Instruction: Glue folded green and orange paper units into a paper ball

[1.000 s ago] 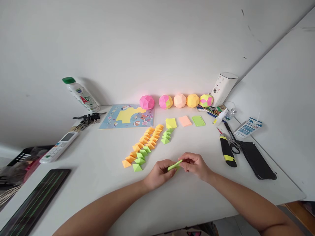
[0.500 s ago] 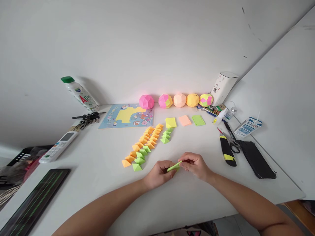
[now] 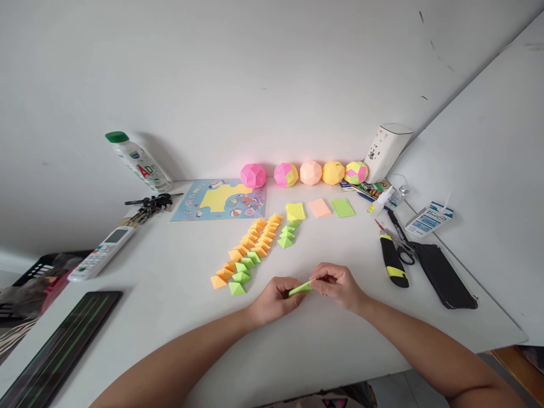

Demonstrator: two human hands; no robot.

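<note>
Between my two hands is a folded piece of green paper (image 3: pixel 301 288), held just above the table. My left hand (image 3: pixel 274 300) is closed on its left end, with the thumb below. The fingertips of my right hand (image 3: pixel 338 285) pinch its right end. Beyond my hands lie rows of folded orange paper pieces (image 3: pixel 243 243) and folded green paper pieces (image 3: pixel 241 277). A shorter row of green pieces (image 3: pixel 287 235) sits just to their right. Farther back are a yellow paper pad (image 3: pixel 296 212), a peach pad (image 3: pixel 320 208) and a green pad (image 3: pixel 343 207).
Several faceted paper balls (image 3: pixel 310 173) line the wall. On the right are a utility knife (image 3: pixel 393 260), scissors (image 3: pixel 405 255), a black pouch (image 3: pixel 444 275) and a glue bottle (image 3: pixel 381 201). A remote (image 3: pixel 102 253), keys (image 3: pixel 153 208) and a white bottle (image 3: pixel 140 163) stand left.
Almost nothing differs. Both hands keep their hold on the green paper, and the view has shifted very slightly.
</note>
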